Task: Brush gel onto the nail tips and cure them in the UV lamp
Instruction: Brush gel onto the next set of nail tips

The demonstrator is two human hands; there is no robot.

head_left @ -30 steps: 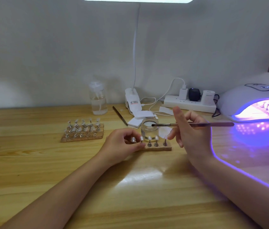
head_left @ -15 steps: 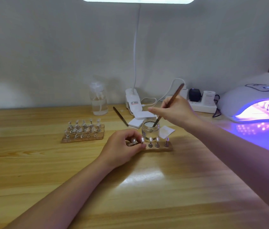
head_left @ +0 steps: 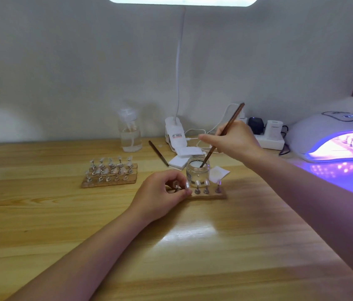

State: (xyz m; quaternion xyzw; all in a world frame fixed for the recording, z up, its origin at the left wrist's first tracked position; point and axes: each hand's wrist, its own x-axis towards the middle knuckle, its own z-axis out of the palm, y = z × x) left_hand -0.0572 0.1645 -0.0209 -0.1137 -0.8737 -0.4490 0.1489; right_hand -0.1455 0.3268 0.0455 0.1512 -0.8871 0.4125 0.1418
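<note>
Here, right hand [head_left: 234, 137] over the jar [head_left: 197, 173], fingers pinched on a brush [head_left: 225, 132], handle tilted up and to the right, bristle end down inside the jar's open mouth. Clear glass jar, standing upright on the counter [head_left: 62, 224], just behind a small wooden stand [head_left: 213, 194]. On that stand, a row of metal pegs carrying nail tips [head_left: 201, 183], upright. Left hand [head_left: 162, 197] at the stand's left end, resting on the counter, fingers curled round one peg with a tip; whether that peg sits in the stand or is lifted clear, cannot tell. Just right of the jar, a small white square pad [head_left: 219, 173], touching or almost touching the stand. Further left, well apart, a second stand [head_left: 110, 181] with two rows of pegs and tips. Behind the jar, a second brush [head_left: 158, 153] lying flat beside a stack of white pads [head_left: 184, 157]. Near the wall, a clear pump bottle [head_left: 130, 132], a white clip lamp base [head_left: 175, 133] with its neck rising to a lit panel at the top edge, and a power strip [head_left: 271, 143] with plugs. At far right, a white UV lamp [head_left: 331, 131], glowing violet inside, with pegs and tips visible in its opening and violet light spilling over the counter and the right forearm.
</note>
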